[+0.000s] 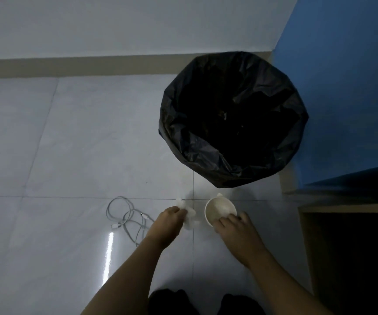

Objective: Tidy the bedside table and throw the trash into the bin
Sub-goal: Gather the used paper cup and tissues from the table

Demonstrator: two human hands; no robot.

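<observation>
Left hand (168,220): reaches down toward the floor, fingers curled and pinched onto a crumpled white tissue (189,215); the tissue bulges out past the fingertips on the side toward the other hand and a corner pokes up beyond the knuckles; whether it rests on the tiles or is lifted clear cannot be told.

Right hand (234,226): fingers (225,220) close together and hooked over the near rim of a white paper cup (220,210); thumb hidden, so the full grip cannot be told; the cup lies tilted with its mouth open toward the camera, pale crumpled paper visible inside beyond the fingertips, and a small white scrap sticking up at its far rim.

White charging cable (126,215): loosely looped on the floor, just outside the left hand, on the side away from the cup; one connector end lies near the wrist; not touched by the fingers.

Bin (233,119): lined with a black plastic bag, mouth open, interior dark; stands beyond both sets of fingertips, near the cup and apart from it.

Floor (69,144): pale glossy tiles with a streak of reflected light near the left forearm.

Blue wall (342,87): beyond the right hand, beside the bin.

Wooden furniture edge (347,209): outside the right hand, dark opening beneath.
</observation>
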